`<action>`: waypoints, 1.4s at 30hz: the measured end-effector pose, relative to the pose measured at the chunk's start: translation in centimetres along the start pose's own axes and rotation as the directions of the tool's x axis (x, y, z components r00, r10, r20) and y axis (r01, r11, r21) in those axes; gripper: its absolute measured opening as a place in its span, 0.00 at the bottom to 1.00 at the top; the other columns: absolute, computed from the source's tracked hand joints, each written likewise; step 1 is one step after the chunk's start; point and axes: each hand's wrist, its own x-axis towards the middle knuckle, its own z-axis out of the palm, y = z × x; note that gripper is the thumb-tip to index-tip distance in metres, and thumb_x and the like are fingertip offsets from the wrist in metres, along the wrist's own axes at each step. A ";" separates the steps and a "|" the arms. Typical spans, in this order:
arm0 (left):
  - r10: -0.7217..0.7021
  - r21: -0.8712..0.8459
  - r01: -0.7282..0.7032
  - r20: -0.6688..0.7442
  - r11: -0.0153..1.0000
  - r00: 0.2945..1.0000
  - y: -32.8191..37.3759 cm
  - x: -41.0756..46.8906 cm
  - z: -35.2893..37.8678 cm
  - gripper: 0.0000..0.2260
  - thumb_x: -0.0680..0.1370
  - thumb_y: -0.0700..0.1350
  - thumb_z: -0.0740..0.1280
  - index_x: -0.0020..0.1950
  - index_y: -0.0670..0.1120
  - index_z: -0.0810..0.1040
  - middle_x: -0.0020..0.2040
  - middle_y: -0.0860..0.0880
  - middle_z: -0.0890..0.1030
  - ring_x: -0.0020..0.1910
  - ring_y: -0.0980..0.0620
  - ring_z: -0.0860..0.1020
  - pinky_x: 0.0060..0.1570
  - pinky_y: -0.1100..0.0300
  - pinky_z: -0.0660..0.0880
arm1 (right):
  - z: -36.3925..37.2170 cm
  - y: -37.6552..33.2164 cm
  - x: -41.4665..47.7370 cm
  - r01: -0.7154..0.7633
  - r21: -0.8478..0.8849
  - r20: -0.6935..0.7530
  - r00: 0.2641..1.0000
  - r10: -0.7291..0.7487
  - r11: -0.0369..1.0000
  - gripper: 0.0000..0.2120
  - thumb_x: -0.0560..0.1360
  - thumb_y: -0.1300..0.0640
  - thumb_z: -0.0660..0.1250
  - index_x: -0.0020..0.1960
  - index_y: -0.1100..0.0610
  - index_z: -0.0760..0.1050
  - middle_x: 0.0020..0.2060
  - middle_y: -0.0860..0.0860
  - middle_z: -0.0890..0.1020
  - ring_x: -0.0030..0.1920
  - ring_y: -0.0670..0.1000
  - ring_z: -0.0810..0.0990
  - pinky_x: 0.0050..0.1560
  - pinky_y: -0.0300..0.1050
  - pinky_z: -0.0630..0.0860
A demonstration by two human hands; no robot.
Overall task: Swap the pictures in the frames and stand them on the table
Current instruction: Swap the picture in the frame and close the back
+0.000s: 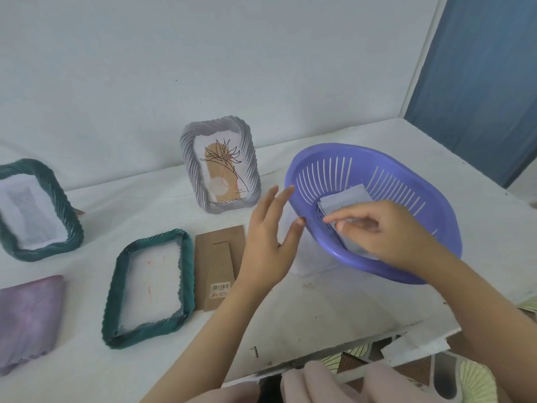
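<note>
A grey twisted frame with a flower drawing stands upright at the back. One green frame leans at the left, holding a pale picture. A second green frame lies flat, face down, its back open. Its brown cardboard backing lies beside it. My right hand reaches into the purple basket and pinches a stack of pictures. My left hand hovers with straight fingers against the basket's near-left rim, thumb touching it.
A purple folded cloth lies at the front left. The white table edge runs along the front right, with a patterned floor below. A blue panel stands at the far right.
</note>
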 end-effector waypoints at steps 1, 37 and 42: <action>0.036 0.007 -0.036 0.048 0.999 0.998 0.0 0.2 0.0 0.21 0.77 0.54 0.61 0.70 0.54 0.67 0.72 0.49 0.64 0.73 0.59 0.57 0.67 0.71 0.55 | -0.5 0.4 0.6 -0.027 -0.052 -0.024 0.999 0.026 0.998 0.10 0.74 0.60 0.66 0.49 0.48 0.82 0.44 0.48 0.84 0.46 0.44 0.81 0.45 0.27 0.72; -0.130 -0.521 0.174 0.120 0.835 0.984 5.3 0.6 -2.7 0.14 0.77 0.47 0.65 0.60 0.61 0.71 0.58 0.52 0.78 0.51 0.51 0.81 0.53 0.53 0.78 | 0.2 -1.6 -1.3 0.206 -0.215 -0.428 0.859 -0.281 0.955 0.13 0.73 0.61 0.67 0.56 0.55 0.71 0.34 0.47 0.81 0.35 0.47 0.79 0.37 0.35 0.72; -0.311 -0.570 0.382 0.222 0.728 0.924 5.4 0.6 -4.8 0.08 0.78 0.44 0.63 0.56 0.54 0.75 0.45 0.50 0.81 0.41 0.53 0.82 0.45 0.54 0.81 | 3.8 -2.4 -1.9 0.352 -0.363 -0.279 0.842 -0.461 0.863 0.10 0.73 0.55 0.64 0.54 0.55 0.73 0.40 0.47 0.84 0.42 0.50 0.81 0.48 0.41 0.71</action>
